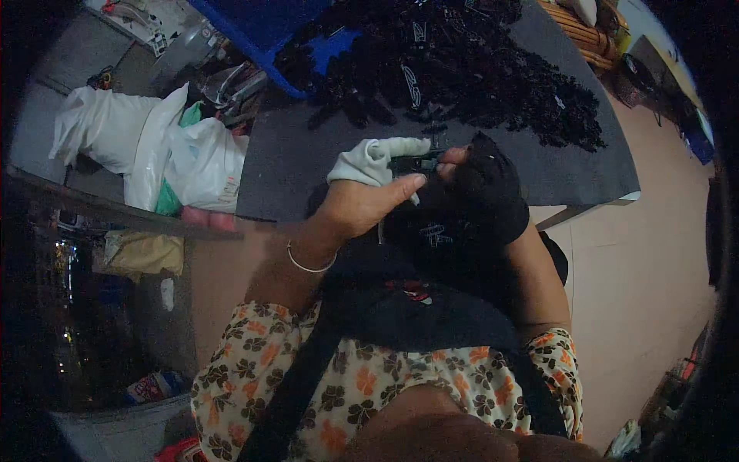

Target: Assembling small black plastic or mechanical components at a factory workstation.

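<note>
Over the table's near edge, a small dark piece (416,163) with a greenish tint spans the gap between my hands; its exact kind is too dim to make out. My left hand (362,192), in a white glove that leaves the thumb bare, grips its left end between thumb and fingers. Bare fingertips of my right hand (489,185), which wears a black cut-off glove, pinch the other end. Just beyond lies a large heap of small black parts (477,77), a pale looped shape (410,86) among them.
The heap covers the far part of the grey table (281,162), beside a blue tray (239,35) at its upper left. White plastic bags (204,162) stand left of the table. Bundled brown sticks (585,38) sit at the far right. The table's right corner (633,195) juts over the floor.
</note>
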The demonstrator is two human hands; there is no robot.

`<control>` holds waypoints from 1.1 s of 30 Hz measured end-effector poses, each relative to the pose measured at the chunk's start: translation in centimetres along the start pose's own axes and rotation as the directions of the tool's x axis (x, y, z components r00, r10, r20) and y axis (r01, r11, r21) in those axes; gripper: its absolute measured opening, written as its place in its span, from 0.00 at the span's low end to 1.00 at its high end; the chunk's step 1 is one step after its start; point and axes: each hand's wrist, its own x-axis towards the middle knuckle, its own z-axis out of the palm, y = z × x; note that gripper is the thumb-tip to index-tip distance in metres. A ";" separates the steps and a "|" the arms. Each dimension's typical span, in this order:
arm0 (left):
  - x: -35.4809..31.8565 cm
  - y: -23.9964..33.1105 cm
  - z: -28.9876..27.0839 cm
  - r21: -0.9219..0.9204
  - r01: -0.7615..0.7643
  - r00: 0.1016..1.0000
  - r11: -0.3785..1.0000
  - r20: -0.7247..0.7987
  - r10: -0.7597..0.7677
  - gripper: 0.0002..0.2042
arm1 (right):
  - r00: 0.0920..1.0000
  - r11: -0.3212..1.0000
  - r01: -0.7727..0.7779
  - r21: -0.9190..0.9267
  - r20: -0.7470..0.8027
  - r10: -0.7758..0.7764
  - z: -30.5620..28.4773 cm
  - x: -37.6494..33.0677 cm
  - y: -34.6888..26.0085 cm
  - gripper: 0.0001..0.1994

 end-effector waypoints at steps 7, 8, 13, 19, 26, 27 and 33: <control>0.1 -1.0 1.3 -0.150 -0.048 0.983 0.988 -0.185 0.019 0.15 | 0.860 0.887 -0.387 0.253 -0.247 0.446 2.2 -0.8 -0.3 0.06; 0.0 -0.8 1.4 -0.151 -0.048 0.983 0.987 -0.183 0.019 0.15 | 0.805 0.748 -0.477 0.462 -0.113 0.583 2.6 -1.1 -0.4 0.05; 0.3 0.5 1.9 0.514 -0.336 0.919 0.789 -0.006 0.395 0.13 | 0.669 0.251 -0.579 0.776 0.276 0.690 3.6 -1.5 -1.2 0.04; -0.2 -1.7 1.3 0.499 -0.414 0.854 0.761 -0.076 0.515 0.12 | 0.697 0.345 -0.583 0.735 0.236 0.677 2.4 0.0 -2.3 0.05; -0.7 -1.7 0.8 0.005 -0.043 0.983 0.999 -0.177 0.044 0.11 | 0.800 0.689 -0.532 0.492 0.025 0.600 2.3 -0.7 -1.0 0.13; -0.7 -1.9 0.6 0.004 -0.042 0.983 0.999 -0.177 0.042 0.11 | 0.783 0.587 -0.583 0.561 0.198 0.589 2.2 -0.8 -1.0 0.15; -0.9 -2.0 -0.2 -0.213 0.118 0.989 0.970 -0.062 -0.134 0.12 | 0.938 0.874 -0.342 0.345 0.067 0.341 0.6 0.1 -0.4 0.13</control>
